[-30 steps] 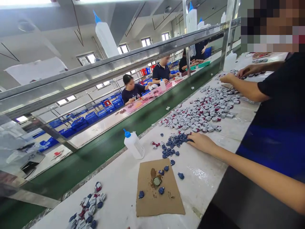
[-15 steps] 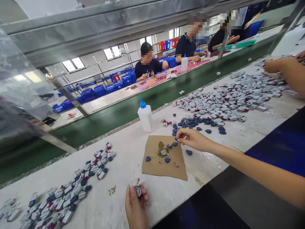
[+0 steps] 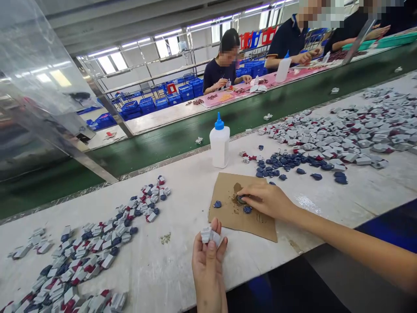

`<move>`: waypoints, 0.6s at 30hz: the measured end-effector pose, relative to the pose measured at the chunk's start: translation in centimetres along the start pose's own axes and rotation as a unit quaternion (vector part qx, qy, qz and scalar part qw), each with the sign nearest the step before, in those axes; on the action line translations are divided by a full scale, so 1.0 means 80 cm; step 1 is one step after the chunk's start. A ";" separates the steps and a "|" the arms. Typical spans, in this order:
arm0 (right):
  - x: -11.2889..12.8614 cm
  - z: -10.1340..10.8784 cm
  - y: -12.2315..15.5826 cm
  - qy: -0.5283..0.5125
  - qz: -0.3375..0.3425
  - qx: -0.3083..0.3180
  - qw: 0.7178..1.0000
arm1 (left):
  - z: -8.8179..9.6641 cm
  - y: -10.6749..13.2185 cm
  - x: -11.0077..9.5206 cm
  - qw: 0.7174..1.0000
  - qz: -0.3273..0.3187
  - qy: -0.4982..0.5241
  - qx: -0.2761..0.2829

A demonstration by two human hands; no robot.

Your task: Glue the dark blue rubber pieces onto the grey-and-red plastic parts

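My left hand [image 3: 208, 256] is closed around a small grey block [image 3: 208, 235], held upright over the white table's [image 3: 182, 191] near edge. My right hand [image 3: 265, 200] rests on a brown cardboard square [image 3: 228, 211], its fingertips pinched on a small dark blue piece at the glue spot in the middle. Two more blue pieces [image 3: 217, 204] lie on the cardboard. A white glue bottle with a blue cap [image 3: 219, 143] stands just behind the cardboard.
A heap of grey, red and blue assembled pieces [image 3: 94, 252] lies at the left. Loose blue pieces [image 3: 286, 163] and a large spread of grey blocks [image 3: 352, 130] lie at the right. A green conveyor belt [image 3: 163, 145] runs behind the table; people work across it.
The view has swung left and down. My right hand moved from the blue pieces to the cardboard's glue spot with one piece. My left hand came into view and rose with the grey block.
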State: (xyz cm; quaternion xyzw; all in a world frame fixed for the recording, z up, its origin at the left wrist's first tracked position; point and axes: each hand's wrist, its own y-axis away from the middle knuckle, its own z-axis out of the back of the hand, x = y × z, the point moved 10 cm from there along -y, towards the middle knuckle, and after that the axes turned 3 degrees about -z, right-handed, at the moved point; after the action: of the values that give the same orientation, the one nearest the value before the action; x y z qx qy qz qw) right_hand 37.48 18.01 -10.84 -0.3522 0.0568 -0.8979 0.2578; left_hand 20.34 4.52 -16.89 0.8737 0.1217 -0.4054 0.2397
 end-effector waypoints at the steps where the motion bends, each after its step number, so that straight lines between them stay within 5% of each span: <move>1: 0.006 0.006 0.001 -0.008 -0.005 -0.010 1.000 | 0.000 0.001 0.001 1.000 0.001 0.003 -0.011; 4: 0.034 0.025 0.008 -0.092 -0.036 -0.032 0.995 | 0.002 0.002 0.005 0.998 -0.004 0.002 -0.055; 8: 0.080 0.034 0.023 -0.218 -0.051 -0.016 0.974 | -0.008 0.005 0.012 0.999 0.017 -0.005 -0.041; 18: 0.114 0.024 0.031 -0.231 -0.004 0.000 0.973 | -0.009 0.013 -0.001 0.999 -0.007 -0.007 -0.037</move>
State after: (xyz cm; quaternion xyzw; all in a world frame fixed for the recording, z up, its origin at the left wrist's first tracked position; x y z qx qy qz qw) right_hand 34.17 11.39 -4.58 -0.5502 -0.0051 -0.7933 0.2606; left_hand 21.19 3.98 -16.09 0.8604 0.1405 -0.4087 0.2700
